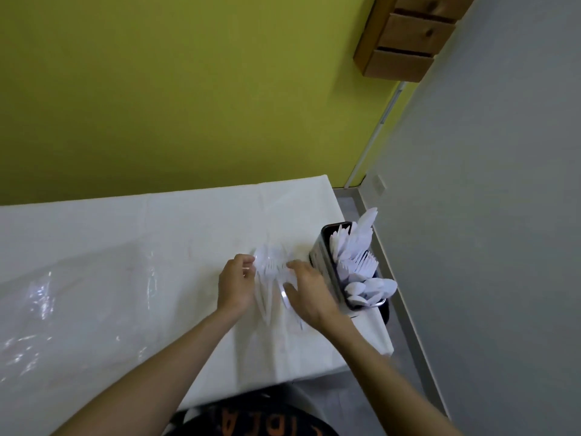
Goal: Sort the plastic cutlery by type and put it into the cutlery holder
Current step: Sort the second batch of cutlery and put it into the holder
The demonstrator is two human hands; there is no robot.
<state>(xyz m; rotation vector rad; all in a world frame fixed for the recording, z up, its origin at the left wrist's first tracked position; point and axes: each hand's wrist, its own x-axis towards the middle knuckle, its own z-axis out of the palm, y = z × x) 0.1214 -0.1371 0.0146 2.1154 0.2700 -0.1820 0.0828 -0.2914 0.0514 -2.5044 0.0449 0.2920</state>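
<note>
A loose pile of white plastic cutlery [271, 278], forks among it, lies on the white table [125, 247] between my two hands. My left hand [235, 284] rests against the pile's left side, fingers curled onto the pieces. My right hand [309, 292] lies on the pile's right side with its fingers spread over the handles. Just right of my right hand stands the metal cutlery holder [327, 262], at the table's right edge. It holds knives at the far end, forks in the middle and spoons at the near end.
Crinkled clear plastic film [41, 297] covers the left part of the table. A yellow-green wall runs behind the table. A grey wall stands close on the right, with a wooden drawer unit [405, 36] mounted high up. The table's right edge drops off beside the holder.
</note>
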